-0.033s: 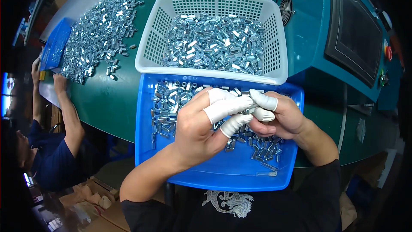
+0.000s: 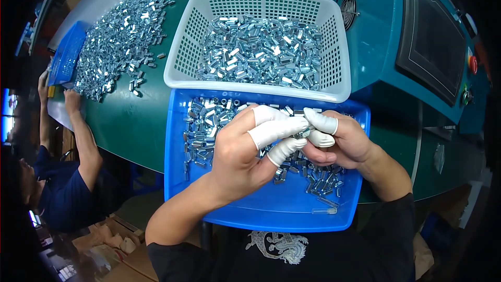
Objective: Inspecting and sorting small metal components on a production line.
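My left hand (image 2: 245, 143), with white finger cots on several fingers, is closed at the fingertips above the blue tray (image 2: 250, 222). My right hand (image 2: 342, 138), also in white finger cots, meets it and pinches from the other side. Between the two sets of fingertips a small shiny metal hex spacer (image 2: 301, 135) shows in part; the fingers hide the rest, and I cannot tell how many pieces they hold. Beneath my hands, many loose hex spacers (image 2: 199, 138) lie in the tray. Near the tray's front right lies a clear tube (image 2: 324, 211).
Behind the tray stands a white perforated basket (image 2: 177, 84) filled with metal spacers. At left, a co-worker's hands (image 2: 73, 102) are beside a blue basket (image 2: 68, 55) and a spacer heap (image 2: 122, 36) on the green table (image 2: 138, 125). A teal machine (image 2: 373, 36) with a screen stands right.
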### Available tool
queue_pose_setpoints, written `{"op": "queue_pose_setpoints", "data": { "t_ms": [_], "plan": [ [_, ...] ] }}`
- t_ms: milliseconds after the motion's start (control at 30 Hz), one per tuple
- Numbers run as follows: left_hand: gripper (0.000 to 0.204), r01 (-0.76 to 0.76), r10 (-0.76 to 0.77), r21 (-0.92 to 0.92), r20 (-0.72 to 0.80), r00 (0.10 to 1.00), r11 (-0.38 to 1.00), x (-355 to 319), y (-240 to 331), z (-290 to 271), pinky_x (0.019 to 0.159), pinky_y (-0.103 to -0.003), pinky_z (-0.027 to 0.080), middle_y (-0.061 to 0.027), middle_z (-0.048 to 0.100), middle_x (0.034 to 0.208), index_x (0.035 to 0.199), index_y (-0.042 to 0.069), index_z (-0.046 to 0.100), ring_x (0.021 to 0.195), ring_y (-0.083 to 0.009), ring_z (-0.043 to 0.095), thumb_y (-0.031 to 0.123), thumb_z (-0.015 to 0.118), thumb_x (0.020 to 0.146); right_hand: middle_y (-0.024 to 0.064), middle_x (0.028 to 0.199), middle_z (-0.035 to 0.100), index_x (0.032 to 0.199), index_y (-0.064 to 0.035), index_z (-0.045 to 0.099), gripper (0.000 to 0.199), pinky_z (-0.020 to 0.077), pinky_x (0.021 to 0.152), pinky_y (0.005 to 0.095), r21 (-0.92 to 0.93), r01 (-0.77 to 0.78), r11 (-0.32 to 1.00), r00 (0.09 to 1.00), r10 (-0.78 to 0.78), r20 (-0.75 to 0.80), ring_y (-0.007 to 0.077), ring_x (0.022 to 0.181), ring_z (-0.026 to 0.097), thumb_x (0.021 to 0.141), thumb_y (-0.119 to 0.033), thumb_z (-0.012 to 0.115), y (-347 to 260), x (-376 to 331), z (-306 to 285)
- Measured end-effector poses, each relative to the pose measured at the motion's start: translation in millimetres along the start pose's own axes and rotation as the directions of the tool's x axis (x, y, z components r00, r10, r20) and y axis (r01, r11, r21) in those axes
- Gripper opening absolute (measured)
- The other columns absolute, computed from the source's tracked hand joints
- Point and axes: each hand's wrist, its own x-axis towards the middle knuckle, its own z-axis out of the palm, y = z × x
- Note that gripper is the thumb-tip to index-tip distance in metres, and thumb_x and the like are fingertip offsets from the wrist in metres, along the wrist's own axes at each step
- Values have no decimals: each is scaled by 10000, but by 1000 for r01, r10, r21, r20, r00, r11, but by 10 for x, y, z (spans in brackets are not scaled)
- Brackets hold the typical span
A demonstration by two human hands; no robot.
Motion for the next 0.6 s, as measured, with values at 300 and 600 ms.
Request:
{"op": "queue_pose_setpoints", "data": {
  "t_ms": [300,600],
  "plan": [
    [198,300,-310,-96,-118,943,949,45,-177,-151,769,-239,455,-86,628,963,1022,-29,601,855,-121,579,-19,622,825,-1,526,421,719,-29,522,490,264,387,201,-56,230,971,936,-237,-260,36,407,309,989,-386,324,58,25,9],
    [111,200,-207,427,-29,978,882,34,-268,-87,517,-245,422,-46,632,715,810,33,663,567,-125,537,55,733,727,-4,555,444,689,-52,492,464,268,410,196,-201,296,934,853,-353,-384,33,420,315,986,-378,346,54,9,4]
  ]
}}
